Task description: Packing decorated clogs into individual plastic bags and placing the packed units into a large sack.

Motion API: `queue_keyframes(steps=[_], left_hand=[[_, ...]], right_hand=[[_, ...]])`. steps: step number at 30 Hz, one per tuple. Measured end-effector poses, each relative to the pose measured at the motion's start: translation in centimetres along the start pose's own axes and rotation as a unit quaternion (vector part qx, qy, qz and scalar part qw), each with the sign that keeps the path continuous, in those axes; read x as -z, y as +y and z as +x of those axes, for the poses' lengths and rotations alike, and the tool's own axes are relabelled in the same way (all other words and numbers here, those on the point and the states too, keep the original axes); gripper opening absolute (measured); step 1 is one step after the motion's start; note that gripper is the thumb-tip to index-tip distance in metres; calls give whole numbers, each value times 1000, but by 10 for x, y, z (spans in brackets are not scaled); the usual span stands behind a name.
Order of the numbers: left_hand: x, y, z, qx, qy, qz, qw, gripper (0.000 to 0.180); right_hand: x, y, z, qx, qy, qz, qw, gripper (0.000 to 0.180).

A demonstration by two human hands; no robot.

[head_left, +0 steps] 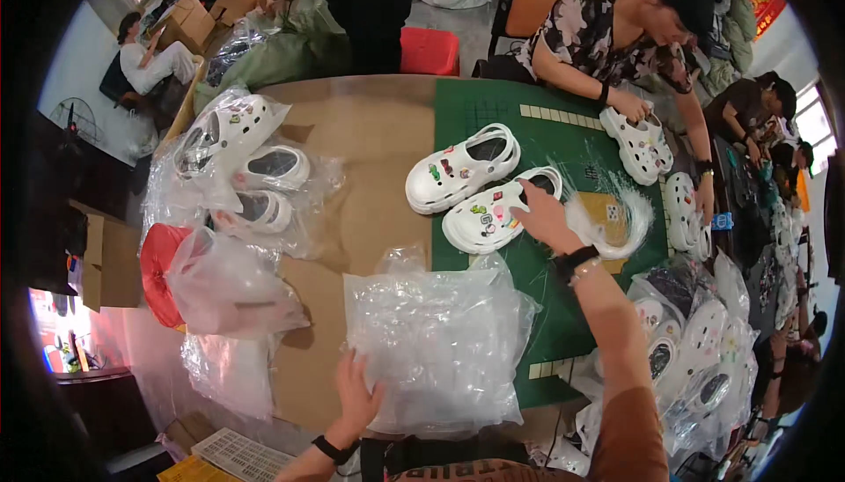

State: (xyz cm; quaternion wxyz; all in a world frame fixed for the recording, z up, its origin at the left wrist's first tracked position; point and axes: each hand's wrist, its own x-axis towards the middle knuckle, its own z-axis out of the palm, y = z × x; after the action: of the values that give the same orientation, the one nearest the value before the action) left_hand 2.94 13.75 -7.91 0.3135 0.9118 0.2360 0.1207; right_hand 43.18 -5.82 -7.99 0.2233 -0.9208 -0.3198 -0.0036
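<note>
On the green cutting mat (563, 323), a white clog (495, 214) is apparently gripped at its heel, nine o'clock of the right hand (543, 218); the left hand (354, 396) lies flat on the clear bags (440, 350).

Bright even light, fisheye-bent dark rim

Open brown tabletop (370, 143) runs up the middle, wide enough for a reach between the bagged clogs (242, 165) on the left and the pair of white clogs (480, 191) on the green mat (493, 108). The near edge is blocked by the stack of clear bags (436, 350); the red bundle (158, 271) and loose bags crowd the left, a heap of bagged clogs (695, 350) the right, a co-worker's hands (634, 108) the far corner
</note>
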Motion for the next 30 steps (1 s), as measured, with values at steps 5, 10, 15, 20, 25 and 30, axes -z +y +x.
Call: queue_keyframes(steps=[5,10,15,20,25,30], left_hand=[[-14,3,28,-234,-200,16,951,51],[-34,16,31,-219,-208,0,953,48],[-52,13,32,-216,-195,-14,957,50],[-55,9,24,-159,-245,50,955,56],[-80,19,40,-132,-237,109,956,59],[-112,9,52,-107,-187,101,971,58]], right_hand=[[-21,-32,39,-109,-174,-17,979,73],[-19,-65,63,-106,-183,108,971,84],[-77,-2,84,-112,-117,240,957,88],[-66,-34,101,-194,-270,214,918,68],[-55,-13,79,-198,-163,228,939,49],[-12,-46,72,-227,-113,284,925,39]])
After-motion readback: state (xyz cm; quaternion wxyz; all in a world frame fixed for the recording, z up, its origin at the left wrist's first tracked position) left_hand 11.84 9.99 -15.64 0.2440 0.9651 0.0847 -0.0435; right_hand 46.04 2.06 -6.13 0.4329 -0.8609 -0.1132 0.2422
